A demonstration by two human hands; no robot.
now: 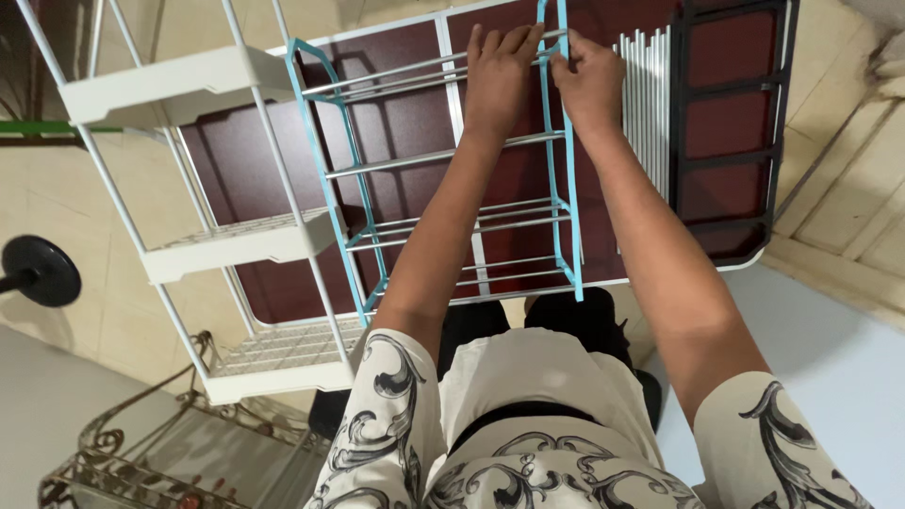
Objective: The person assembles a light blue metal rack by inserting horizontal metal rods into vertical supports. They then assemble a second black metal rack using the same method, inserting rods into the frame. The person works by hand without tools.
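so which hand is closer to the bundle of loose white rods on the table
Right. The right hand grips the blue rack frame right beside the white rods; the left hand sits farther off, on the frame's other side.

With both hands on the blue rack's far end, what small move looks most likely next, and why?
Probably seating the rod into the side frame. The left hand lies over the silver rods at the rack's far end, while the right hand pinches the blue side frame where a rod meets it. How well it sits cannot be seen.

dark red table [405,179], blue-framed rack [443,160], seemingly loose rods [646,104]
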